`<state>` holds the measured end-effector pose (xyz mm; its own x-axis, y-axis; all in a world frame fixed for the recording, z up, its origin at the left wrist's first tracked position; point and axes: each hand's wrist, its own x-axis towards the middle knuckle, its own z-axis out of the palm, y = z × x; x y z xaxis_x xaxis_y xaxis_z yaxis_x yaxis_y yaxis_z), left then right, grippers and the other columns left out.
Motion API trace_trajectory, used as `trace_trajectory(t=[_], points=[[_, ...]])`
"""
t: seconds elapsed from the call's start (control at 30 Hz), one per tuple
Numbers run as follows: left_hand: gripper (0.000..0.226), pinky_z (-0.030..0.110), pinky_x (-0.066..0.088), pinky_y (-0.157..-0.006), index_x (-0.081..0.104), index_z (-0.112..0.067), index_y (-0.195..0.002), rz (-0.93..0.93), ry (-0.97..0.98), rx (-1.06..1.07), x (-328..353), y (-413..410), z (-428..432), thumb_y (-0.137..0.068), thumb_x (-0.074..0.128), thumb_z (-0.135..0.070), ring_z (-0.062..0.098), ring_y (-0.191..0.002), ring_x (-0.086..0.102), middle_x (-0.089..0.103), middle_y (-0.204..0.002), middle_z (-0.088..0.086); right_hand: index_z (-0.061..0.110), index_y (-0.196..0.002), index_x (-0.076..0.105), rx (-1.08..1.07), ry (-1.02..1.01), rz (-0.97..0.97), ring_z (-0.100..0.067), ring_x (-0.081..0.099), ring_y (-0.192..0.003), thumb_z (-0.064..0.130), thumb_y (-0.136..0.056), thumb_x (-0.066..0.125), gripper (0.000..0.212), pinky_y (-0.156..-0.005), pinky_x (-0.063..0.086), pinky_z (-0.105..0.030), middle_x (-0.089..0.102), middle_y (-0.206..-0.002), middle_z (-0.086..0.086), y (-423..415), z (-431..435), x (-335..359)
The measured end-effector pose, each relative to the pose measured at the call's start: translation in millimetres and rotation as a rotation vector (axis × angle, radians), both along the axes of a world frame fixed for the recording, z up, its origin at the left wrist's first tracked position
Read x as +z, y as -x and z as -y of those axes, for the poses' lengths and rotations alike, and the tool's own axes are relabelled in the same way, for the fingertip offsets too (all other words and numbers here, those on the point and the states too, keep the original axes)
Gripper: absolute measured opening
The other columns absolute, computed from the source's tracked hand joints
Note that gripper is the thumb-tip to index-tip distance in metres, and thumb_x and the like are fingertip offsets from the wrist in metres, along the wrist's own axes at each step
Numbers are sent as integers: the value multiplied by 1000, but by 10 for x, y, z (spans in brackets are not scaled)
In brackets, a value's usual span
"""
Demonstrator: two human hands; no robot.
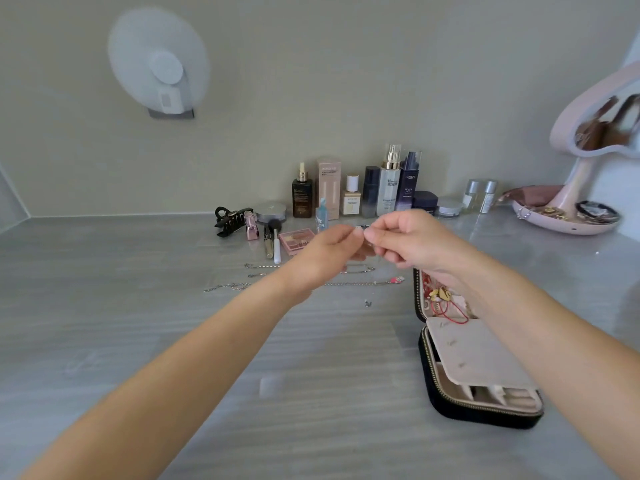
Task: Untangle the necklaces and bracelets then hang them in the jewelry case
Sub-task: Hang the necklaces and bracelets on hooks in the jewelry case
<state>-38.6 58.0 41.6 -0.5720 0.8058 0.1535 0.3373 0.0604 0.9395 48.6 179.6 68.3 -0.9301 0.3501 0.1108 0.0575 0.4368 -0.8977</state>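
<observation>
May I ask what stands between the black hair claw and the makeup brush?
In the head view, a pink metallic bottle, between hair claw and makeup brush.

A beige wall [311,81] was met by a grey streaked tabletop [138,306]; a white fan [159,64] was mounted at ten o'clock.

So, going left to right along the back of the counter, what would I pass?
Black hair claw → round silver compact → dark brown dropper bottle → tall pink box → dark blue jar → white jar → two small vials → pink mirror stand.
</observation>
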Motion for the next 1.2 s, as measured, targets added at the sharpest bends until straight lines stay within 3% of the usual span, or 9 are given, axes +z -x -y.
trace_trajectory(t=[0.07, 0.17, 0.47, 0.6, 0.73, 0.83, 0.97, 1.1, 1.2], points=[[32, 33, 42, -93, 59, -24, -94, 138, -41, -51, 23, -76, -81, -99, 29, -37, 12, -104, 61, 67, -99, -5, 10, -76, 60, -4, 67, -43, -1, 42, -39, 10, -90, 55, 15, -35, 28, -13, 53, -58, 0, -42, -43, 67], [41, 37, 38, -95, 61, -23, -89, 242, -53, -133, 56, -168, -190, -98, 26, -42, 13, -97, 65, 70, -91, -3, 7, -73, 58, -12, 166, -98, -4, 44, -40, 5, -91, 52, 19, -33, 25, -14, 55, -58, -4, -141, -105, 144], [18, 25, 40, -79, 64, -19, -85, 58, 28, -152, 84, -373, -423, -94, 48, -18, 5, -72, 55, 60, -74, -4, 6, -74, 54, -167, 392, -140, -10, 49, -44, 3, -90, 47, 18, -33, 26, -16, 61, -60, -7, -528, -455, 130], [16, 36, 44, -87, 66, -18, -82, 34, 56, -140, 107, -458, -536, -92, 53, -19, 16, -80, 54, 61, -79, 5, 9, -73, 52, -228, 452, -154, -11, 51, -47, 5, -90, 46, 18, -34, 28, -16, 64, -68, -9, -730, -621, 85], [14, 38, 47, -87, 69, -14, -85, -24, 83, -100, 132, -519, -675, -90, 57, -20, 18, -80, 53, 61, -77, 3, 9, -76, 53, -289, 401, -119, -13, 58, -49, 7, -90, 48, 15, -37, 33, -17, 67, -81, -10, -901, -763, 6], [16, 21, 46, -75, 69, -9, -92, -121, 90, -88, 177, -581, -766, -90, 57, -19, 13, -75, 53, 63, -79, 4, 10, -79, 60, -345, 241, 7, -9, 58, -47, 11, -88, 55, 11, -39, 33, -18, 67, -87, -7, -999, -860, -74], [16, 16, 44, -60, 69, -9, -89, -248, 132, -108, 218, -680, -897, -89, 57, -20, 4, -61, 53, 64, -73, -2, 17, -91, 65, -317, 43, 82, -4, 55, -44, 24, -87, 60, 9, -43, 35, -19, 67, -87, 3, -1045, -876, -113], [18, 23, 44, -56, 65, -16, -72, -326, 154, -103, 187, -738, -1008, -88, 58, -21, 15, -65, 54, 63, -69, -1, 19, -101, 64, -213, 108, -38, -5, 54, -42, 20, -91, 55, 14, -41, 42, -16, 65, -77, 2, -996, -809, -126], [17, 25, 44, -62, 69, -15, -79, -482, 191, -46, 128, -718, -1054, -88, 58, -25, 15, -68, 58, 64, -73, -2, 17, -101, 61, -166, 124, -4, -4, 57, -45, 13, -93, 51, 14, -42, 42, -16, 66, -80, -2, -969, -816, -190]])
